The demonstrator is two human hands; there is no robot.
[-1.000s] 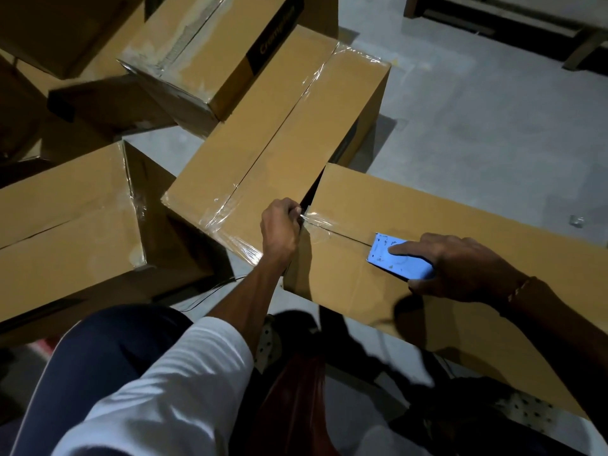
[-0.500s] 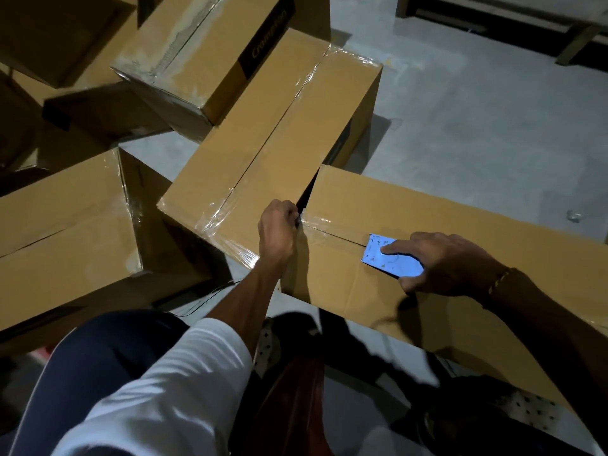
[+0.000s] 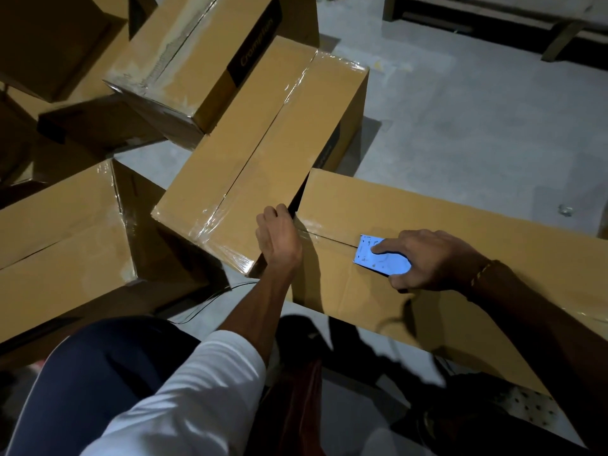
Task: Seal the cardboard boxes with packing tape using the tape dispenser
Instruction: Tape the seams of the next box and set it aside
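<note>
A long brown cardboard box (image 3: 460, 225) lies in front of me with its centre seam running right from its left end. Clear tape (image 3: 309, 233) covers the seam's first stretch. My right hand (image 3: 431, 261) grips a light blue tape dispenser (image 3: 368, 255) that lies flat on the seam, index finger stretched along its top. My left hand (image 3: 278, 238) is at the box's left end, fingers curled over the top edge where the tape starts; whether it pinches the tape is hidden.
A taped box (image 3: 263, 153) lies diagonally just beyond my left hand, touching the long box's corner. Another taped box (image 3: 59, 232) sits at the left, more boxes (image 3: 197, 57) are stacked behind. Grey concrete floor (image 3: 477, 126) lies at the right, a wooden bench (image 3: 559, 24) beyond it.
My right hand and the dispenser have stayed at about the same spot on the seam. My left hand has shifted slightly down over the box's end edge.
</note>
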